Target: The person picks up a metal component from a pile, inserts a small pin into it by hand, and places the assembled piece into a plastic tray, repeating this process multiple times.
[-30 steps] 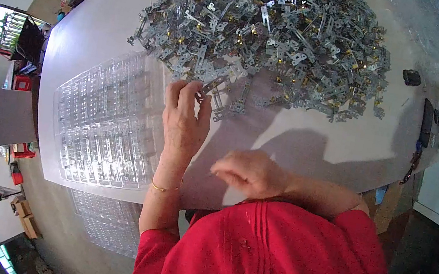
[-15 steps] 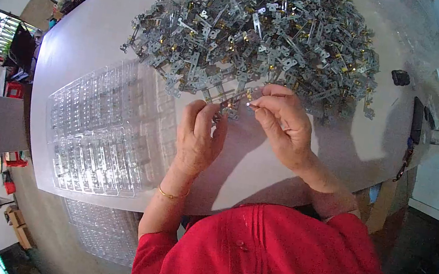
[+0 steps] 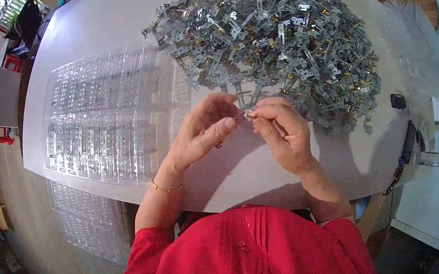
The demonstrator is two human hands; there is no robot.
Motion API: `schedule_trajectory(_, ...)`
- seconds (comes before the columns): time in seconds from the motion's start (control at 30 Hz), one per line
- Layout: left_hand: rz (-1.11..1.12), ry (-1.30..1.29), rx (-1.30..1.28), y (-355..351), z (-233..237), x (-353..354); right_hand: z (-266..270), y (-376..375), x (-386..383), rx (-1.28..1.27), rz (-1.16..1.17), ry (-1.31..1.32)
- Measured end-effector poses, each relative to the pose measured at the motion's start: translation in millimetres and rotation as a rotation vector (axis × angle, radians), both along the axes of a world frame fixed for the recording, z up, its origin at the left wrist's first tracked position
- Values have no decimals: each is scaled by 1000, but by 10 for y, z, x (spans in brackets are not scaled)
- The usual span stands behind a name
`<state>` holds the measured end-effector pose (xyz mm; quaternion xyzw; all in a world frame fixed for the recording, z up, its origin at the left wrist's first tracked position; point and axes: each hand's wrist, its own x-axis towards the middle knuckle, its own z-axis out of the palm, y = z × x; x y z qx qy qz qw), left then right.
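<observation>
A large heap of small metal parts (image 3: pixel 279 38), grey with brassy bits, lies on the white table. At its near edge both hands meet around a small metal piece (image 3: pixel 247 113). My right hand (image 3: pixel 283 132) pinches this piece between thumb and fingertips. Curled beside it, my left hand (image 3: pixel 203 129) holds a small metal part near the thumb and fingers, mostly hidden by them. Left of the hands, clear plastic trays (image 3: pixel 101 113) with rows of compartments lie on the table; metal parts show through them.
Clear plastic packaging (image 3: pixel 419 53) lies at the far right, near a small black object (image 3: pixel 398 101). A transparent cylinder (image 3: pixel 433 159) is at the right edge. More clear trays (image 3: pixel 88 219) are below the table's near left edge.
The left hand has turned, its thumb now nearer the right fingertips. Both hands have come closer together. The whole view has shifted slightly.
</observation>
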<state>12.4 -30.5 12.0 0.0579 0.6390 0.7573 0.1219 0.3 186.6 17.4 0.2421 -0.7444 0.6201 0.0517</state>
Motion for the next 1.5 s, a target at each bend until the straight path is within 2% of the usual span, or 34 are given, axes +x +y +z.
schedule_trajectory(0.03,-48,-25,-126,-13,89,4,-14,-31,14,-24,21,-26)
schedule_trajectory(0.13,-223,-156,32,-37,-115,-18,-29,-87,9,17,30,18)
schedule_trajectory(0.23,-162,-188,19,-29,-43,2,-29,-153,46,-46,-56,18)
schedule_trajectory(0.33,-54,-156,-3,-7,-45,-6,-68,-126,-32,48,-197,185)
schedule_trajectory(0.43,4,-168,13,35,-60,-3,-81,-132,48,-27,-147,-100)
schedule_trajectory(0.53,28,-124,-39,53,-110,0,-88,-129,70,90,-160,-40)
schedule_trajectory(0.83,179,114,-444,164,-109,35,-113,-128,43,102,-185,-17)
schedule_trajectory(0.93,275,322,-590,177,-225,19,-80,-121,51,124,-169,10)
schedule_trajectory(1.13,295,367,-723,183,-158,52,-89,-116,55,155,-168,43)
schedule_trajectory(1.23,302,554,-834,174,-193,32,-85,-126,68,157,-176,25)
schedule_trajectory(1.33,271,619,-872,179,-216,49,-94,-109,70,190,-175,57)
schedule_trajectory(1.43,288,677,-953,181,-206,49,-150,-147,120,16,-179,-128)
schedule_trajectory(1.5,275,698,-984,180,-221,48,-150,-126,117,-9,-122,-203)
